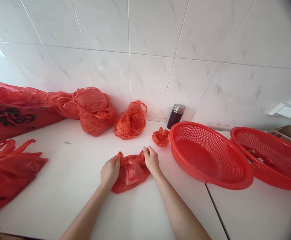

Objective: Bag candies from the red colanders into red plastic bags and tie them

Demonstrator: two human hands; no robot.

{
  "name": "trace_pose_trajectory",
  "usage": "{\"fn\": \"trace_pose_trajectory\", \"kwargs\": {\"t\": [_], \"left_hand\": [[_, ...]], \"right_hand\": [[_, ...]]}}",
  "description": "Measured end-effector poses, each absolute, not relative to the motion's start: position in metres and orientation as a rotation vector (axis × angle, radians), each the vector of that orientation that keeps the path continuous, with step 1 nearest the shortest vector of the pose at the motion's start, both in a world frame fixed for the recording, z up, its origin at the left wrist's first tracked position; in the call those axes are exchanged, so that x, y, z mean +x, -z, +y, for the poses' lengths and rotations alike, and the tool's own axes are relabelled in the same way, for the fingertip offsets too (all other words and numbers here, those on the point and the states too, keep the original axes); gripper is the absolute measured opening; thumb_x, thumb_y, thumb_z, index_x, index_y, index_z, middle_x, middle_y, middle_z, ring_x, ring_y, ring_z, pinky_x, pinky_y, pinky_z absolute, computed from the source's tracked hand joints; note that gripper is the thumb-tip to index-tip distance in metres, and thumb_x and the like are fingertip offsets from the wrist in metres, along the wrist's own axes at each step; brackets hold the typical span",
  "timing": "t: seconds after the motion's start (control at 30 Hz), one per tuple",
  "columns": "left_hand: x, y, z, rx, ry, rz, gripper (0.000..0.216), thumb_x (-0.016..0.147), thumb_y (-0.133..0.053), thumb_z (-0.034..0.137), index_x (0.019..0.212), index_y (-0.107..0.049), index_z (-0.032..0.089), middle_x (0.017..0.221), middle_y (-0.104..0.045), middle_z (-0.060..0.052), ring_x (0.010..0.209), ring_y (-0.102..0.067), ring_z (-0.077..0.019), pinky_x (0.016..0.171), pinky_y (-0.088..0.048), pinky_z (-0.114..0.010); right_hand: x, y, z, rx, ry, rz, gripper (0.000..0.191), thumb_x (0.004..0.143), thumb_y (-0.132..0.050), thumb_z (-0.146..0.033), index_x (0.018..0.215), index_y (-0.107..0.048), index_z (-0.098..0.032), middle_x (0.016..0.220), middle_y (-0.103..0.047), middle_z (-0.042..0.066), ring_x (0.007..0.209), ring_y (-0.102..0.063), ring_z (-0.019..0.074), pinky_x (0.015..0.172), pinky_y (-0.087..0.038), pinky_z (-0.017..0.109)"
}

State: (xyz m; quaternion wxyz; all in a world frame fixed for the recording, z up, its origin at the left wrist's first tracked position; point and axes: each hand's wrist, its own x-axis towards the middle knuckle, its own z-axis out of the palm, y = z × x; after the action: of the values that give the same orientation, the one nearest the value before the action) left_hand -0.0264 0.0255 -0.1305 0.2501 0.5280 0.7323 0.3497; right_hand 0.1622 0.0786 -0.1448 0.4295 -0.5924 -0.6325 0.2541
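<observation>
A red plastic bag [132,173] rests on the white table between my hands, its top bunched and its contents hidden. My left hand [110,171] is closed on the bag's left edge. On the other side my right hand [150,160] pinches the gathered plastic at the upper right. Just beyond my right hand lies a small crumpled red bag [160,137]. Farther back, a looser red bag [130,120] sits with its handle loop sticking up.
A red colander [205,156] stands at right, beside a second colander [280,163] with small items inside. A dark flask [176,116] is near the tiled wall. Full red bags [95,110] line the back left; flat red bags [10,173] lie at left. A table seam [216,210] runs below the colanders.
</observation>
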Motion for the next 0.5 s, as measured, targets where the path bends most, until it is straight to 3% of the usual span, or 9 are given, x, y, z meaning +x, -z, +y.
{"fn": "trace_pose_trajectory", "kwargs": {"t": [0.1,0.23,0.37,0.5], "left_hand": [[-0.037,0.124,0.013,1.164,-1.122,1.818,0.053,0.088,-0.032,0.061,0.077,-0.063,0.019,0.079,-0.072,-0.010,0.079,-0.068,-0.0279,0.070,-0.052,-0.038],[-0.048,0.116,-0.017,0.904,-1.262,1.592,0.060,0.083,-0.038,0.067,0.093,-0.065,0.015,0.102,-0.074,-0.015,0.092,-0.071,-0.0283,0.081,-0.056,-0.040],[-0.063,0.119,-0.043,0.713,-1.312,1.438,0.059,0.078,-0.052,0.066,0.099,-0.068,0.013,0.110,-0.073,-0.016,0.100,-0.070,-0.0314,0.096,-0.052,-0.047],[-0.077,0.126,-0.050,0.691,-1.295,1.442,0.051,0.078,-0.057,0.057,0.100,-0.071,0.013,0.108,-0.074,-0.015,0.113,-0.064,-0.0320,0.105,-0.045,-0.049]], "right_hand": [[0.171,0.147,0.084,-1.417,-0.738,-1.420,0.043,0.094,-0.031,-0.055,0.064,-0.030,-0.025,0.055,-0.043,-0.005,0.053,-0.043,0.0140,0.053,-0.036,0.025],[0.177,0.149,0.093,-1.371,-0.815,-1.241,0.041,0.093,-0.031,-0.055,0.065,-0.036,-0.025,0.059,-0.049,-0.002,0.056,-0.048,0.0161,0.054,-0.041,0.028],[0.181,0.150,0.096,-1.337,-0.827,-1.112,0.037,0.092,-0.032,-0.053,0.075,-0.049,-0.024,0.077,-0.062,0.005,0.075,-0.059,0.0202,0.068,-0.047,0.032],[0.180,0.146,0.093,-1.277,-0.856,-1.080,0.037,0.090,-0.038,-0.055,0.081,-0.054,-0.023,0.089,-0.066,0.008,0.089,-0.061,0.0222,0.079,-0.048,0.034]]}}
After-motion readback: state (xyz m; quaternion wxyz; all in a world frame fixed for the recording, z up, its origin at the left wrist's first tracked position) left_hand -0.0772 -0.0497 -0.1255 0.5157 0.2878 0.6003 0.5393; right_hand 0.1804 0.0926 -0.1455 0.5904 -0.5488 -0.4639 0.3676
